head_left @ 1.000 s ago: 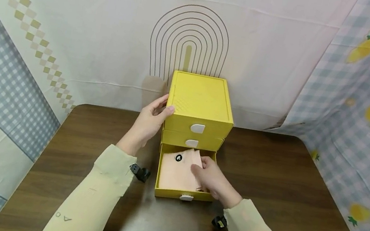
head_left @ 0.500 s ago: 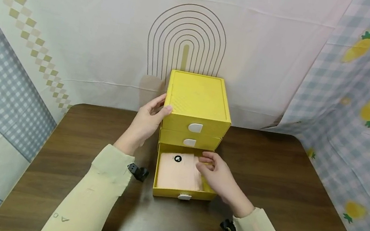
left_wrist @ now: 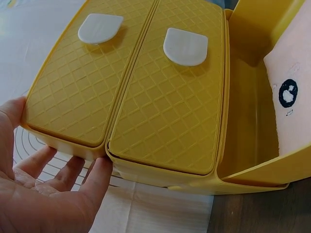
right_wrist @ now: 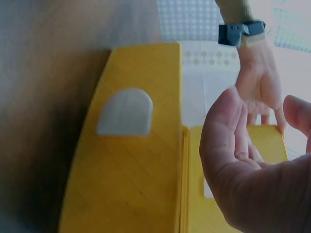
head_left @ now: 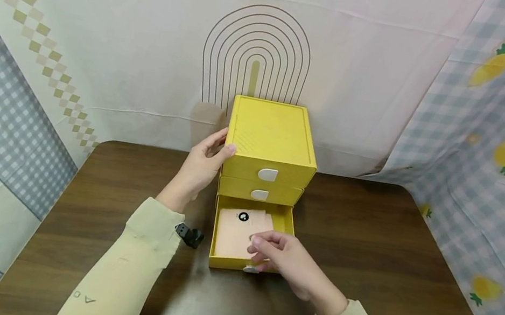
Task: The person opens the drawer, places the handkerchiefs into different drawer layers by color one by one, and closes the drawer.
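A yellow drawer unit (head_left: 273, 130) with white handle tabs stands on the table. Its bottom drawer (head_left: 284, 218) is pulled out, while the two above are closed. In that drawer lies a folded pale pink cloth (head_left: 233, 233) with a round black print. My left hand (head_left: 196, 171) holds the unit's upper left front corner, thumb at the top edge and fingers along the side, also plain in the left wrist view. Over the open drawer's front hovers my right hand (head_left: 288, 261), fingers loosely bent and nothing seen in them; it hides part of the cloth and handle tab (head_left: 250, 269).
The dark wooden table (head_left: 390, 254) extends to both sides of the unit and in front of it. A pale printed cloth backdrop (head_left: 150, 55) hangs close behind, and a checked curtain (head_left: 475, 174) borders the right side.
My right hand has let go of the pink cloth, drawn back to the right, then come to the drawer's front. The cloth now lies flat. My left hand keeps its place.
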The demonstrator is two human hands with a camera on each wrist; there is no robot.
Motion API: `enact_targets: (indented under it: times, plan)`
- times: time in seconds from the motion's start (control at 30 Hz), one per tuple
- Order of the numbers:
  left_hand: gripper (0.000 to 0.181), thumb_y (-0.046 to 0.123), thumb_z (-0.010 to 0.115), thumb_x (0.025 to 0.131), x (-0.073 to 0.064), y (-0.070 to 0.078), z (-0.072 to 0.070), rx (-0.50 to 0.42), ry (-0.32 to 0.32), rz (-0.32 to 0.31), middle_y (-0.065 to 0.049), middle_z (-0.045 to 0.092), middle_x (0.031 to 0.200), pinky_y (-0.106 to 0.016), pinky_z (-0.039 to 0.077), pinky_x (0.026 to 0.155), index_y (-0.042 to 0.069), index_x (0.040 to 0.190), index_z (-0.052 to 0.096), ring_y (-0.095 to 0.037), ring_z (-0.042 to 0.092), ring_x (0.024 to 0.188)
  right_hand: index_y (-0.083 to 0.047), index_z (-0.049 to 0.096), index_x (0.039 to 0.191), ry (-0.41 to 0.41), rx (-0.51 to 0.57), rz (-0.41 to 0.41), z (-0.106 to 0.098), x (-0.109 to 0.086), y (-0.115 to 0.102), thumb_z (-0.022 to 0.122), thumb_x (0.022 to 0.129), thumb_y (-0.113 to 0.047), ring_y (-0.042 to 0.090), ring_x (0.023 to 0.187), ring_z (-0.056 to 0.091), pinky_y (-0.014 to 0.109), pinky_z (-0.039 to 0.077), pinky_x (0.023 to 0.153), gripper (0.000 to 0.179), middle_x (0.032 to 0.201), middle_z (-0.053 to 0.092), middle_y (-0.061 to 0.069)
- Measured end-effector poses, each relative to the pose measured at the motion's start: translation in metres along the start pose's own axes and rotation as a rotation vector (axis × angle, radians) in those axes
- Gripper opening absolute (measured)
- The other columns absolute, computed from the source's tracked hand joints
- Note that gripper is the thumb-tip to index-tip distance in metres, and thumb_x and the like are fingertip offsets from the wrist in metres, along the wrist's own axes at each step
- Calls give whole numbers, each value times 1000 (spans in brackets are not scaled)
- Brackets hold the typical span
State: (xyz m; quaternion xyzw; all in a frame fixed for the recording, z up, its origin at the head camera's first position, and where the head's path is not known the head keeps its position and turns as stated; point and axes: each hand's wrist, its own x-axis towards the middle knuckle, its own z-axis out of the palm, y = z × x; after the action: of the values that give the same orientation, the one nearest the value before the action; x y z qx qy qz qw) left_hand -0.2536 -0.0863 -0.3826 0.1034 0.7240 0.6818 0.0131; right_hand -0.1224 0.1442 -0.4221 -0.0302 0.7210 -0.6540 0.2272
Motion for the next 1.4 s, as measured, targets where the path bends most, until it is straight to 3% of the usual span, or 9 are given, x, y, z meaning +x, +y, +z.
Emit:
enact_targets:
  times: [0.23, 0.37, 0.67, 0.93, 1.4]
  plan:
    - [64, 49, 64, 90, 0, 0, -1, 10, -7, -2, 7, 42, 146, -38, 36, 107, 33, 147, 40, -17, 38, 134, 8, 65, 109, -121, -4, 61, 13, -9, 18, 62, 96, -34, 25, 81, 65, 35, 57, 69, 45, 95, 68, 17]
    - [63, 48, 63, 90, 1, 1, -2, 16, -16, -16, 6, 41, 147, -40, 36, 107, 34, 147, 39, -18, 38, 134, 8, 66, 108, -144, -23, 109, 14, -11, 34, 60, 96, -37, 22, 79, 64, 34, 56, 68, 47, 92, 69, 15]
    - [62, 35, 61, 96, 3, 3, -2, 21, -26, -41, -1, 38, 150, -43, 35, 107, 24, 152, 35, -23, 36, 136, 7, 66, 104, -105, -7, 207, 10, -10, 55, 57, 97, -40, 15, 71, 63, 30, 55, 60, 49, 86, 69, 10]
    - [63, 48, 63, 91, 2, 0, -2, 10, -17, -24, 7, 41, 146, -40, 36, 107, 34, 148, 39, -18, 38, 134, 9, 66, 106, -88, 43, 250, 7, -5, 61, 49, 102, -34, 11, 67, 61, 27, 54, 58, 46, 85, 69, 8]
    - [67, 52, 64, 89, 1, 1, -1, 16, -4, -20, 8, 41, 146, -39, 36, 107, 33, 148, 39, -16, 37, 135, 6, 67, 101, -28, 36, 253, 9, 8, 59, 49, 102, -37, 11, 64, 60, 29, 55, 57, 47, 83, 69, 7]
